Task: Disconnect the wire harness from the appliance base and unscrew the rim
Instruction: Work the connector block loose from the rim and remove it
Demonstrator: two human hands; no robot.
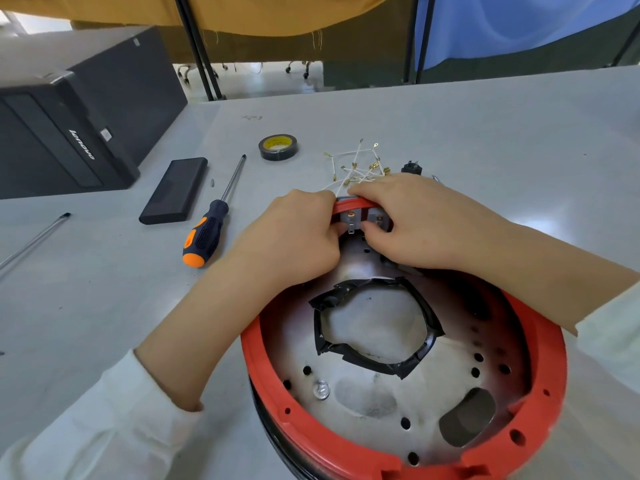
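— Red plastic rim (547, 358), round, ringing a metal appliance base (374, 403) turned open side up on a grey table (485, 140), near edge at frame bottom, far edge away from the camera. Where on that rim?

— At the far edge. Left hand (294, 233) and right hand (426, 223) both curled over it, fingers clamped on a grey terminal block (363, 218) set just inside the rim, thumbs tucked beneath.

— And the wire harness (360, 164)?

— Lying loose on the table just beyond the knuckles: one tangle of white wires with brass terminals, fanned away from the camera. Strand count impossible to tell.

— Tools, counted?

— One orange-and-black screwdriver (211, 230) left of the base, shaft pointing away; one bare metal rod (34, 240) at far left; one roll of black tape (278, 147); one flat black case (175, 190); one small black switch (411, 167) beside the wires.

— Surroundings?

— One black Lenovo computer tower (79, 109) on its side at upper left. Beyond the table, yellow cloth (277, 15) and blue cloth (502, 26) hung on dark frames, chair castors below.
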